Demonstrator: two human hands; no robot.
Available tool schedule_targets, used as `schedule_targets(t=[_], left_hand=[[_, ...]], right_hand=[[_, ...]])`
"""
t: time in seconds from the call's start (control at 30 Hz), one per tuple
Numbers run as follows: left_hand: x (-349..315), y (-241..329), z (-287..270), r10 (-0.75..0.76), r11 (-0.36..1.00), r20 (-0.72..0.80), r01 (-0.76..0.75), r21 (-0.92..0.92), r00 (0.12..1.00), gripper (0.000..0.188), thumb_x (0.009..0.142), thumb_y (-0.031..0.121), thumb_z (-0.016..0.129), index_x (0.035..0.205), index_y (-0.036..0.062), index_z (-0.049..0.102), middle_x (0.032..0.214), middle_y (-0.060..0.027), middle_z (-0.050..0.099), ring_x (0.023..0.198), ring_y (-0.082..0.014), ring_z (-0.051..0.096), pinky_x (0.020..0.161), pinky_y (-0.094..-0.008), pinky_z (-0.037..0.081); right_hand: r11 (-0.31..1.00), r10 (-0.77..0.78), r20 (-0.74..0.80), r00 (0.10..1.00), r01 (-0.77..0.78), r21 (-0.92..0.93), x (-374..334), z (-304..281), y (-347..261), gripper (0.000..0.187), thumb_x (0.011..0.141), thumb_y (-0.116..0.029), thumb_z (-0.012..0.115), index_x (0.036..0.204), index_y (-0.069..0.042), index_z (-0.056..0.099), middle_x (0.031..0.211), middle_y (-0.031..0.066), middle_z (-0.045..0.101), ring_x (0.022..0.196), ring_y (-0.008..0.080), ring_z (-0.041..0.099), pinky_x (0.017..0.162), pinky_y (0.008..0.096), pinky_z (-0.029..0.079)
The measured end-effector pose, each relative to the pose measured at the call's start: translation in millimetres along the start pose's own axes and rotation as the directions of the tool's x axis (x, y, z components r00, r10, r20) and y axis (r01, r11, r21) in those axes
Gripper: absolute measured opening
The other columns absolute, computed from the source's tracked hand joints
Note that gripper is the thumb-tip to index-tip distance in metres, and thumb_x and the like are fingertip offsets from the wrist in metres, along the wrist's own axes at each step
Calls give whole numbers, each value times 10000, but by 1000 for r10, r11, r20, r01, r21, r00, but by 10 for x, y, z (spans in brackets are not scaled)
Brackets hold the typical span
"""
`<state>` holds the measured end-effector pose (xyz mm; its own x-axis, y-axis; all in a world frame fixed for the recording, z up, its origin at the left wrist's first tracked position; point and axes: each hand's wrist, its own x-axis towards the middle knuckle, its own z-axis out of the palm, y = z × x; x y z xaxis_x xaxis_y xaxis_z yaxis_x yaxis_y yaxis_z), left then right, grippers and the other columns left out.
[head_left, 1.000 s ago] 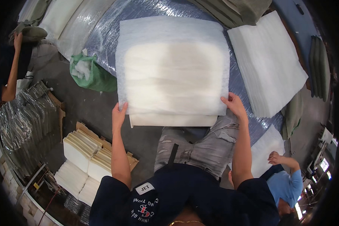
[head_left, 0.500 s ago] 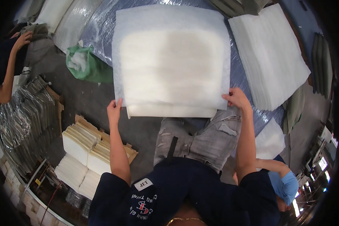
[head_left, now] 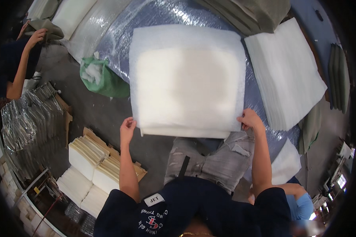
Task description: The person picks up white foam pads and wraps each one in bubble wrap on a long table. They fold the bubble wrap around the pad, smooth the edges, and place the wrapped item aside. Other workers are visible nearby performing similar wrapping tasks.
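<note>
Left hand [head_left: 127, 127], right hand [head_left: 250, 119]: both grips pinched white sheet [head_left: 187, 79] at near corners; cream pad [head_left: 184, 133] lay under sheet.

A big, soft white sheet [head_left: 188, 37] lies over a cream pad [head_left: 182, 133], which peeks out along the near edge. The right hand [head_left: 244, 119] pinches the sheet near its right corner. The left hand [head_left: 127, 128] has its fingertips at the edge near the left corner; it is hard to see if they grip. Behind is a worktop [head_left: 116, 51] with a shiny blue cover. A stack of white sheets [head_left: 286, 75] is on the right. On the left, a green bag [head_left: 112, 85] holds white fluff [head_left: 93, 73].
</note>
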<state>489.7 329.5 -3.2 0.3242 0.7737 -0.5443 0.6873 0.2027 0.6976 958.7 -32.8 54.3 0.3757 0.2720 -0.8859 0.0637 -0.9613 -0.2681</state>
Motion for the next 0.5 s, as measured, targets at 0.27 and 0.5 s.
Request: schedule_targets(t=[0.27, 0.5], left_hand=[[325, 1129, 470, 653, 689, -178, -480, 543, 737, 536, 947, 182, 598, 1448, 82, 435, 1478, -201, 402, 1309, -368, 436, 1088, -466, 362], [579, 1193, 1138, 698, 470, 15, -474, 744, 716, 554, 979, 281, 508, 1489, 107, 384, 1562, -245, 241, 1403, -442, 301, 1135, -566, 264]], right_hand=[[854, -516, -641, 568, 403, -330, -95, -30, -498, 582, 856, -226, 695, 1371, -33, 506, 1347, 245, 510, 1242, 381, 497, 1048, 484, 383], [848, -519, -738, 432, 370, -380, 471, 609, -636, 619, 913, -304, 630, 1467, -126, 420, 1470, 242, 390, 1337, 429, 400, 1119, 583, 267]])
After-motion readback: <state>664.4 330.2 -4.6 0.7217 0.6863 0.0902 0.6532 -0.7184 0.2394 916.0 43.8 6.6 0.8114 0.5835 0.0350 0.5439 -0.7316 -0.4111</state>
